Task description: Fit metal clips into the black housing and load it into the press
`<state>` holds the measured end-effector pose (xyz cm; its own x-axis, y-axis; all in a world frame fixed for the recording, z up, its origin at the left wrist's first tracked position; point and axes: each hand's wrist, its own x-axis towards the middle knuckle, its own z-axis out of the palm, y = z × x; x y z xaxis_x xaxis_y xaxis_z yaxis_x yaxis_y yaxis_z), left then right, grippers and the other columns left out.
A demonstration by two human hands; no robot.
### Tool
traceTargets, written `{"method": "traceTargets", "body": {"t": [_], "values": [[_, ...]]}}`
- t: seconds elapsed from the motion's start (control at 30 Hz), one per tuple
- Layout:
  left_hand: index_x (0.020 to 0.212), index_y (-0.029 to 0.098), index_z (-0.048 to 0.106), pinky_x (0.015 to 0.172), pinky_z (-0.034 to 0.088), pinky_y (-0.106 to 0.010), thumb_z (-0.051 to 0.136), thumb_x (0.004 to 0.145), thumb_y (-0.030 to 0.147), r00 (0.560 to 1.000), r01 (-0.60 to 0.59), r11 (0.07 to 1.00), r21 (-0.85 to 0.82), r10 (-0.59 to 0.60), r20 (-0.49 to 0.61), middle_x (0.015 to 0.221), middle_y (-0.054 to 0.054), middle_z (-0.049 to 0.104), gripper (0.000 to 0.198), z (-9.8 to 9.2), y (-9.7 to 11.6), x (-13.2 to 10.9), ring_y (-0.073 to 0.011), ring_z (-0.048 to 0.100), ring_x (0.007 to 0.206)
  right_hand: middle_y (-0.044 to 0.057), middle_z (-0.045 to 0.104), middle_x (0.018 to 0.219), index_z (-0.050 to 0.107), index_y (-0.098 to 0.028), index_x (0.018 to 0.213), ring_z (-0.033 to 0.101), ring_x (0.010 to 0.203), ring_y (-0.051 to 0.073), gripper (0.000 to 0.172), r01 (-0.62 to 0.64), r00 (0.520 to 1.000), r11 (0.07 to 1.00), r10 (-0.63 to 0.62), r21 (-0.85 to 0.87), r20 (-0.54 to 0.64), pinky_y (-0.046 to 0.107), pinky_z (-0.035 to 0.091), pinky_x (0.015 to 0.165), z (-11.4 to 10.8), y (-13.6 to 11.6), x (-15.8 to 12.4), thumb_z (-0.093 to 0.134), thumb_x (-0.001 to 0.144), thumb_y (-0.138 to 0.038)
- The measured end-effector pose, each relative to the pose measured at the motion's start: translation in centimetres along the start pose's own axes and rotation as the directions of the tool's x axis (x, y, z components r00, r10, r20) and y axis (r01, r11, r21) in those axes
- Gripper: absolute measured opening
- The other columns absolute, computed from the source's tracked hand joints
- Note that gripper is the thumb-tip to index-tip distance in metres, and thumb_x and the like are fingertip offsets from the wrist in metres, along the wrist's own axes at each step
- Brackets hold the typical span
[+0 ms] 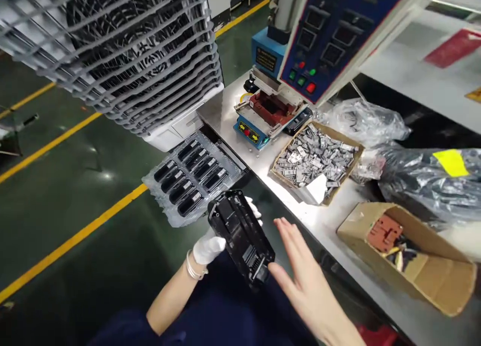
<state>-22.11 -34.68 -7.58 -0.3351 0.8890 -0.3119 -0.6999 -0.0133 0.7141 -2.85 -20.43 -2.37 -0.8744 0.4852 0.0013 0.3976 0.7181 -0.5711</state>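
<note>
My left hand (215, 243), in a white glove, grips a black plastic housing (242, 236) and holds it tilted above my lap. My right hand (306, 278) is bare, fingers spread, with its thumb touching the lower end of the housing. To the left, a clear blister tray (171, 213) holds several black parts with white labels in two rows. On the steel bench (326, 221) stands a press machine with a red fixture (272, 108) and a blue control panel (330, 33).
A cardboard box of small grey metal pieces (313, 158) sits right of the fixture. An open carton (413, 256) with a red-brown part lies at the bench's front right. Plastic bags (428, 178) lie behind. A large grey fan (131, 55) stands at left, yellow floor lines (71, 243) below.
</note>
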Motion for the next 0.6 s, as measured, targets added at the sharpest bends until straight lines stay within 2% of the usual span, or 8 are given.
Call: {"method": "traceTargets", "body": {"t": [0.07,0.13,0.3,0.43,0.6], "values": [[0.111,0.023,0.074,0.121,0.038,-0.051,0.086,0.065,0.062,1.0,-0.021,0.999,0.032,0.021,-0.007,0.107,-0.009,0.075,0.061,-0.8,0.4,2.3,-0.036,0.06,0.128,0.018,0.043,0.158,0.013,-0.025,0.164,0.043,0.143,0.042,0.074,0.014,0.998,1.0,-0.013,-0.014,0.053,0.065,0.057,0.096,1.1,0.7,1.7,0.039,0.105,-0.061],[0.112,0.021,0.074,0.121,0.038,-0.051,0.086,0.065,0.061,0.999,-0.031,0.997,0.071,0.03,0.019,0.105,-0.009,0.076,0.062,-0.5,1.0,4.7,-0.0367,0.059,0.129,0.019,0.047,0.153,0.019,-0.023,0.162,0.043,0.143,0.042,0.077,0.045,0.996,0.999,-0.044,-0.01,0.074,0.069,0.052,0.102,1.1,1.5,3.3,0.042,0.102,-0.065],[0.115,0.018,0.074,0.115,0.045,-0.05,0.083,0.066,0.065,0.997,-0.025,0.997,0.075,0.02,0.072,0.114,-0.011,0.076,0.069,2.7,2.3,10.7,-0.0377,0.063,0.125,0.02,0.055,0.137,0.033,-0.018,0.154,0.05,0.133,0.041,0.078,0.118,0.99,0.993,-0.115,-0.029,0.087,0.07,0.044,0.109,-1.7,4.9,7.5,0.049,0.098,-0.07],[0.115,0.018,0.075,0.114,0.046,-0.049,0.083,0.062,0.071,0.996,-0.076,0.996,0.048,0.073,0.059,0.113,-0.01,0.075,0.075,5.1,2.2,15.0,-0.0392,0.059,0.13,0.02,0.056,0.129,0.031,-0.015,0.155,0.054,0.124,0.04,0.084,0.168,0.985,0.983,-0.164,-0.077,0.059,0.069,0.037,0.112,-3.6,8.3,10.5,0.051,0.096,-0.071],[0.11,0.02,0.077,0.115,0.044,-0.047,0.083,0.064,0.063,0.987,-0.156,0.987,0.025,0.154,0.048,0.112,-0.007,0.075,0.063,6.2,1.7,19.5,-0.0385,0.053,0.136,0.021,0.056,0.12,0.037,-0.01,0.145,0.054,0.114,0.039,0.08,0.225,0.974,0.971,-0.22,-0.086,0.062,0.067,0.037,0.11,-4.5,12.0,14.4,0.054,0.095,-0.07]]}}
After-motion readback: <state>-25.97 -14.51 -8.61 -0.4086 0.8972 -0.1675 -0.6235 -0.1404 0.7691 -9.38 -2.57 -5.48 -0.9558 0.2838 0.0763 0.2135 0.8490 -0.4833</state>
